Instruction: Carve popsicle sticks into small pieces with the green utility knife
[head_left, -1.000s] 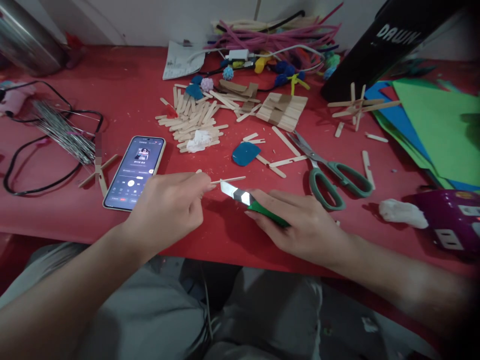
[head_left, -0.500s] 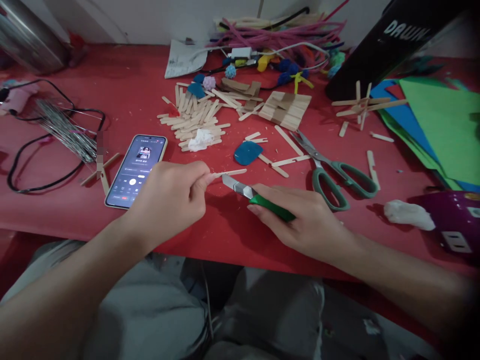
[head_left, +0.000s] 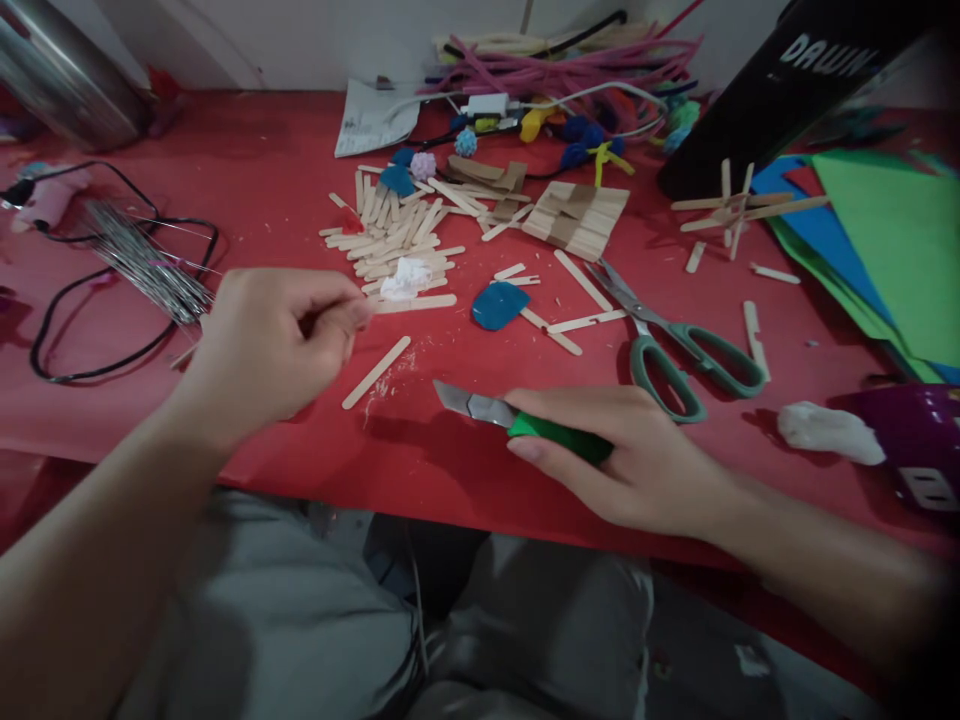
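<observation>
My left hand point(head_left: 270, 345) hovers over the red table point(head_left: 247, 180), thumb and fingers pinched on the end of a flat wooden craft stick point(head_left: 416, 302) that points right. Another craft stick point(head_left: 376, 372) lies loose on the table just below it, with pale shavings around it. My right hand point(head_left: 637, 455) grips a green-handled utility knife point(head_left: 555, 435). Its bare blade point(head_left: 465, 402) points left, low over the table, a short way right of the loose stick.
A pile of craft sticks point(head_left: 390, 235) with a white wad point(head_left: 405, 278), a blue piece point(head_left: 499, 305), a glued stick panel point(head_left: 581, 215), green-handled scissors point(head_left: 675, 345), coloured paper point(head_left: 892, 230), pipe cleaners point(head_left: 570, 70), a black cable point(head_left: 90, 290) and a purple power strip point(head_left: 919, 440) crowd the table.
My left hand moved left and up, away from the knife, and now covers the phone. A craft stick now lies on the table. The knife dropped slightly toward the table edge.
</observation>
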